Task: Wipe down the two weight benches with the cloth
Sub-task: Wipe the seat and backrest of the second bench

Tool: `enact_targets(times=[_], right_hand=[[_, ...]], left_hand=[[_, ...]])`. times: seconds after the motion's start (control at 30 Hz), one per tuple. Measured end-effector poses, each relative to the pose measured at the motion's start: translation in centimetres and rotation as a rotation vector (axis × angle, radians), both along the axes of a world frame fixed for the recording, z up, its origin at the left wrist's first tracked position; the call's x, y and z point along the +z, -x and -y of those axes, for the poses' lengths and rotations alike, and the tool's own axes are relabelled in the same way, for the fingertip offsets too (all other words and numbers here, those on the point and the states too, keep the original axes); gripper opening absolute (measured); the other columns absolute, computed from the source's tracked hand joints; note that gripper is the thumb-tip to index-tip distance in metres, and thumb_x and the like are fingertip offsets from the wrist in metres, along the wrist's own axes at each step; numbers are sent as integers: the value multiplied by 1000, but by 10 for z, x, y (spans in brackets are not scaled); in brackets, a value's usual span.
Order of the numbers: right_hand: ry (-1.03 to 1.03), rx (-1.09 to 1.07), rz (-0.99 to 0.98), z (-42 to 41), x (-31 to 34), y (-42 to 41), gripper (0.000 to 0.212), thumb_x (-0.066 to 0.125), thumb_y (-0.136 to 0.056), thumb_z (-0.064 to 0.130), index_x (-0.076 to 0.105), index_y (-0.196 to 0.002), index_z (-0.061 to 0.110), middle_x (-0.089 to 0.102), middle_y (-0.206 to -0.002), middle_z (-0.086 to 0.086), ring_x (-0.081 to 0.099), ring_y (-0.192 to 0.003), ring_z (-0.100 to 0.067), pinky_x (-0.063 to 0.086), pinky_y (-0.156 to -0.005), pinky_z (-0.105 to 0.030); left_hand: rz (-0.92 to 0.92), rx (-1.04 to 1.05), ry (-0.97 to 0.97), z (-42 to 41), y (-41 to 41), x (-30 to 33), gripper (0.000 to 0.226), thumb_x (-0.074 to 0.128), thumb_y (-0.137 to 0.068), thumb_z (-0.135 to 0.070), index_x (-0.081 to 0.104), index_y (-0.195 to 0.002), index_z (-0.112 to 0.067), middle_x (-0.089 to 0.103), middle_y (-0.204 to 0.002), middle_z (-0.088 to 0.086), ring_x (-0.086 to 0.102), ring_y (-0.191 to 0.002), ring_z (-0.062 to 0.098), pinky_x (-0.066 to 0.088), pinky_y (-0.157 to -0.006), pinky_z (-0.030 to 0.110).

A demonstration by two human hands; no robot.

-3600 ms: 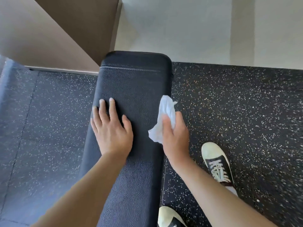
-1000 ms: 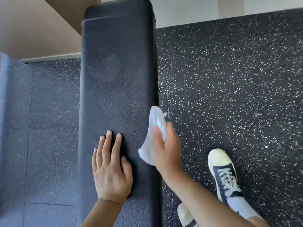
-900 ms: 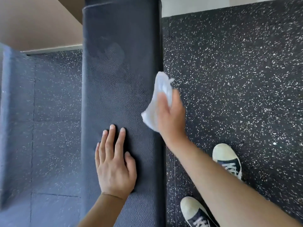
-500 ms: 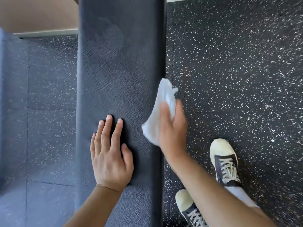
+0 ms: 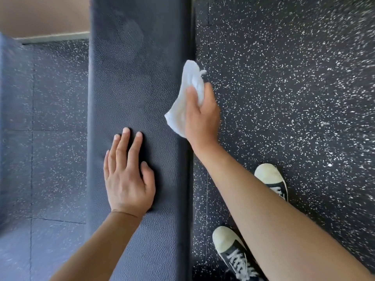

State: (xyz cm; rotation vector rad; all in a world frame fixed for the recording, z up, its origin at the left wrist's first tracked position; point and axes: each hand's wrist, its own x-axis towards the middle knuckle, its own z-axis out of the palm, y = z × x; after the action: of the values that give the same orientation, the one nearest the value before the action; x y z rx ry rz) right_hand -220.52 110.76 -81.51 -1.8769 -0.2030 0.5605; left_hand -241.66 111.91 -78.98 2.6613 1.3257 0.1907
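Two sneakers stand nearest the camera on the speckled rubber floor [image 5: 294, 98]: a black-and-cream shoe [image 5: 233, 252] at about 5 o'clock in the head view, and a second shoe [image 5: 271, 180] a little farther out at about 4 o'clock, both partly hidden by the right forearm that crosses above them.

One weight bench [image 5: 138, 82] is in sight, a long black pad with a pebbled surface that runs from 6 o'clock up to 12 o'clock, just left of centre. The left hand [image 5: 127, 179] lies flat on the pad at about 7 o'clock from the middle of the view, palm down, fingers straight and close together, thumb held slightly apart, pointing toward 12 o'clock. It holds nothing.

Farther up, at the bench's right-hand edge and just right of centre, the right hand [image 5: 200, 116] grips the cloth [image 5: 187, 92], a crumpled white piece. The thumb presses across the cloth's front and the fingers curl round behind it, so the cloth is pinched between them. Its upper end sticks up past the fingertips toward 12 o'clock and a lower corner juts out toward 9 o'clock over the pad. The cloth sits against the bench's side edge; how firmly it presses there cannot be told.

Beyond the hands, near 12 o'clock, the pad shows a faint rounded smear [image 5: 129, 37]. At 10 to 11 o'clock, past the bench's left side, a pale baseboard [image 5: 52, 36] meets a tan wall [image 5: 40, 15].
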Motion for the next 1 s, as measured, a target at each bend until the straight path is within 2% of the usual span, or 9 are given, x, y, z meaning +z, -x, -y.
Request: enact_targets(times=[0.2,0.3,0.43,0.53,0.6,0.8,0.9,1.0], right_hand=[[-2,29,45,53,1,58,28,48,-103,38,38,-85,19,50,-79,4,47,-75,-20,41,-70,-41],[14,63,18,104,3,108,27,50,-106,34,41,-87,17,48,-82,2,48,-78,-23,43,-73,-43],[12,144,-27,155,8,152,26,46,-107,43,42,-91,23,47,-84,8,49,-79,-17,45,-74,-41],[43,231,-49,159,6,143,28,47,-104,47,36,-85,29,42,-78,12,43,-72,-9,40,-66,-36],[55,281,-36,150,3,125,29,47,-102,48,31,-83,32,40,-73,13,39,-67,-9,34,-61,-34],[53,243,41,94,8,69,28,38,-96,52,33,-83,28,47,-74,10,44,-69,-14,32,-63,-38],[26,181,74,96,-1,80,27,40,-100,48,32,-85,27,47,-77,9,41,-71,-12,27,-65,-33],[-25,113,38,119,-4,115,25,44,-105,44,36,-88,27,50,-81,9,43,-73,-12,31,-67,-34]], left_hand=[[26,8,-5,2,0,0,66,40,-95,-27,38,-161,-24,30,-171,2,23,-160,26,20,-129,51],[36,9,-3,5,-3,4,65,40,-95,-26,40,-160,-21,31,-171,4,25,-159,28,21,-128,51],[38,20,10,7,-4,7,65,40,-95,-26,40,-161,-21,30,-171,4,23,-160,27,19,-129,49],[41,8,-6,7,-4,6,65,40,-96,-25,40,-161,-22,31,-171,4,25,-159,29,21,-129,49],[38,6,-24,9,-4,6,64,41,-96,-25,41,-160,-22,33,-170,5,28,-158,31,24,-127,51],[69,87,-25,23,-6,11,57,45,-99,-15,47,-157,-16,39,-166,10,34,-153,36,24,-127,49],[81,120,29,40,9,10,57,42,-101,-15,44,-158,-14,35,-169,9,29,-156,33,21,-129,48],[57,125,66,77,52,12,59,38,-102,-20,39,-160,-14,29,-171,6,24,-159,29,19,-130,49]])
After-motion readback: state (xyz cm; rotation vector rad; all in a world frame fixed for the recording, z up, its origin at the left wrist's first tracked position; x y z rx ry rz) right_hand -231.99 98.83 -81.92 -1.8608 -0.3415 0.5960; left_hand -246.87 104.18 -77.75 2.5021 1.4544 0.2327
